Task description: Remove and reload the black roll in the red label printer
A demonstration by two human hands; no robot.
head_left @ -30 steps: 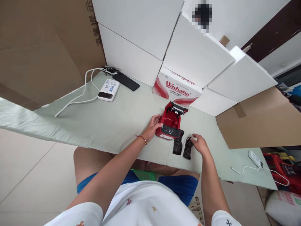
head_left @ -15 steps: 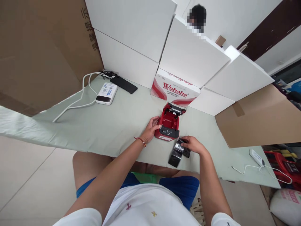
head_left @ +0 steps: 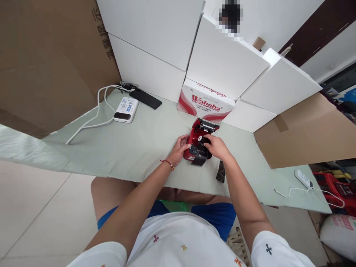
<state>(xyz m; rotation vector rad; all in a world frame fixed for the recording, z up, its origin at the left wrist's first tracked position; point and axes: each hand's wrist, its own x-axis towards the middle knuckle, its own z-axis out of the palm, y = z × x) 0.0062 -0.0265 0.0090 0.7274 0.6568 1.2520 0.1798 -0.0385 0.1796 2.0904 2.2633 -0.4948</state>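
A small red and black label printer [head_left: 189, 154] stands on the table with its lid [head_left: 208, 126] raised toward the back. My left hand [head_left: 179, 148] grips the printer's left side, thumb on the front corner. My right hand [head_left: 218, 145] is closed on a roll of shiny black film [head_left: 199, 155] with a white core end, held in the printer's open bay. The roll's loose strip hangs over the printer's front and hides the panel. A separate black piece [head_left: 220, 172] lies on the table below my right wrist.
A Wahaha carton [head_left: 205, 102] stands behind the printer against white panels [head_left: 225, 59]. To the left are a white power bank [head_left: 125, 110] with a cable and a black phone [head_left: 146, 99]. Brown cardboard [head_left: 297, 129] borders the right; another white device [head_left: 303, 178] lies there.
My right hand has lifted the black film roll from the table on the right into the printer's bay. One black piece stays on the table. My left hand still holds the printer.
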